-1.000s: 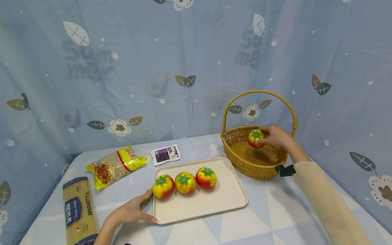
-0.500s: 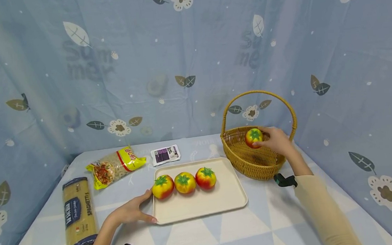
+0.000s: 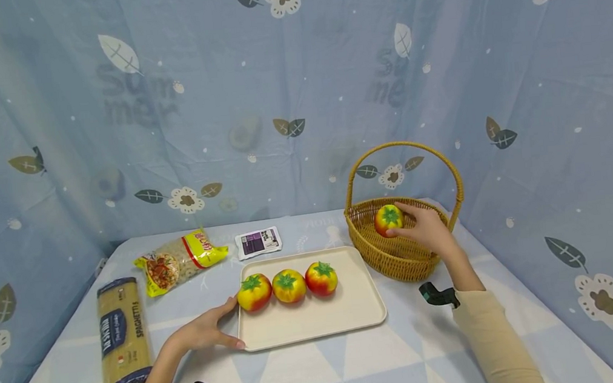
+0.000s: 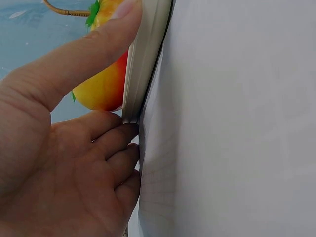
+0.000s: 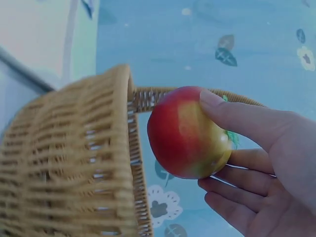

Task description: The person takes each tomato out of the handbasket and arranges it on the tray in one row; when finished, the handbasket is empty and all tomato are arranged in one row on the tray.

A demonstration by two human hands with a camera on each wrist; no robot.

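Observation:
My right hand (image 3: 424, 227) grips a red-and-yellow tomato (image 3: 388, 220) with a green leafy top, thumb on one side and fingers on the other. It hangs over the opening of the wicker basket (image 3: 386, 263); in the right wrist view the tomato (image 5: 185, 133) is beside the basket's rim (image 5: 126, 94). At the left end of a cream tray (image 3: 345, 316), my left hand (image 3: 206, 329) holds the edge. The left wrist view has the thumb on the tray rim (image 4: 148, 44) and fingertips against its side. Three similar tomatoes (image 3: 289, 286) sit in a row on the tray.
Left of the tray lie a spaghetti pack (image 3: 124, 341) and a yellow-ended food bag (image 3: 181, 260). Behind the tray is a small white-and-purple packet (image 3: 258, 242). The basket's tall handle (image 3: 401, 143) arches above its opening. A patterned curtain (image 3: 298, 95) hangs behind the table.
My right hand has moved left and slightly nearer with the tomato, from the basket's middle toward its left side. My left hand, the tray and its tomatoes have stayed put.

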